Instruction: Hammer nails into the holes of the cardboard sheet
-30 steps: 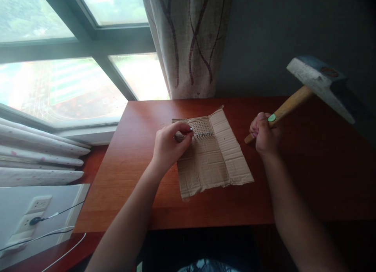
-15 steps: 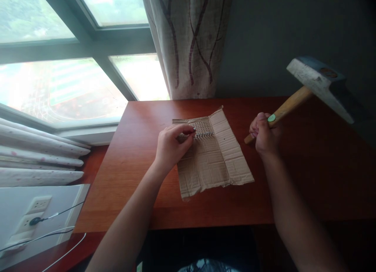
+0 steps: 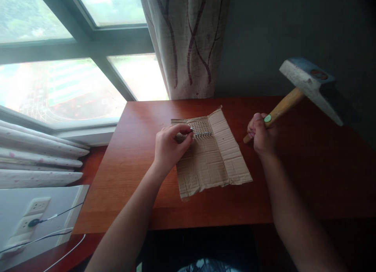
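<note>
My left hand (image 3: 173,144) is pinched, thumb and forefinger holding a small metal nail (image 3: 191,129) at a board full of small holes (image 3: 202,126). Only the nail's shiny head shows; the fingers hide the rest. Along the near edge of the holed board runs a row of several small metal pieces (image 3: 204,135). Beneath it lies a creased brown cardboard sheet (image 3: 205,166). My right hand (image 3: 262,135) is closed round the wooden handle of a hammer (image 3: 308,82), raised to the right of the cardboard with its metal head up.
The reddish-brown wooden table (image 3: 123,185) carries the cardboard. Behind it hangs a patterned curtain (image 3: 194,40) beside a window (image 3: 88,95). At the lower left, cables (image 3: 63,213) run from a wall socket (image 3: 37,209).
The hammer in my right hand has shifted slightly left and down. My left hand keeps its pinch at the holed board; the whole view has moved a little.
</note>
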A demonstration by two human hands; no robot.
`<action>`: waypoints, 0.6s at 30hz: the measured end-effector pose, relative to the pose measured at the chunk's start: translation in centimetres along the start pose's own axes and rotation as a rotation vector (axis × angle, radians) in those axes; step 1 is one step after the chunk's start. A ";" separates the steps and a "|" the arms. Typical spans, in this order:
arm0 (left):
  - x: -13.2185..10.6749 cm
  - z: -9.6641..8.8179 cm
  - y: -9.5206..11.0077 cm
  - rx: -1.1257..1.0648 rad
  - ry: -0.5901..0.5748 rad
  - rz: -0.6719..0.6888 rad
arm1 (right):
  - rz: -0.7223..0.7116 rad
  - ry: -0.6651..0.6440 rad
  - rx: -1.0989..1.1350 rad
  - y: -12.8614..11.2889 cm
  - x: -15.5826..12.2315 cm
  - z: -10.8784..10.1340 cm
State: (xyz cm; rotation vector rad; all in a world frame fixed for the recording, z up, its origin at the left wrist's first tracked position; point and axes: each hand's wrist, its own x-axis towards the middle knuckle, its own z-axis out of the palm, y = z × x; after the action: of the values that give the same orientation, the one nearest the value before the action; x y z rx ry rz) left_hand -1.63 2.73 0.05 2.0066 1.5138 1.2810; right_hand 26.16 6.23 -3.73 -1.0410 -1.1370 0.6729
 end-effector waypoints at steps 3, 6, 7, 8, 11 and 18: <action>0.0 0.0 0.0 0.004 0.002 0.005 | 0.011 -0.002 -0.010 -0.1 -0.1 0.1; 0.0 0.0 0.0 0.009 -0.004 0.000 | 0.018 -0.002 -0.009 -0.3 -0.1 0.1; 0.0 0.0 0.0 0.008 -0.006 0.000 | 0.018 -0.002 -0.005 -0.3 -0.1 0.1; 0.0 0.0 -0.1 0.007 -0.006 0.000 | 0.016 -0.004 -0.001 -0.3 -0.1 0.1; 0.0 0.1 -0.1 0.002 -0.004 0.003 | 0.009 -0.013 -0.003 -0.3 -0.1 0.1; 0.0 0.0 0.0 0.007 -0.012 0.003 | 0.018 -0.003 -0.014 -0.3 -0.1 0.2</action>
State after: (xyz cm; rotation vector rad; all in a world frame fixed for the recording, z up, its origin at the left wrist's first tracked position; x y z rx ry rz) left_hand -1.61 2.71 0.07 2.0177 1.5128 1.2640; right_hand 25.93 6.06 -3.47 -1.0631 -1.1381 0.6819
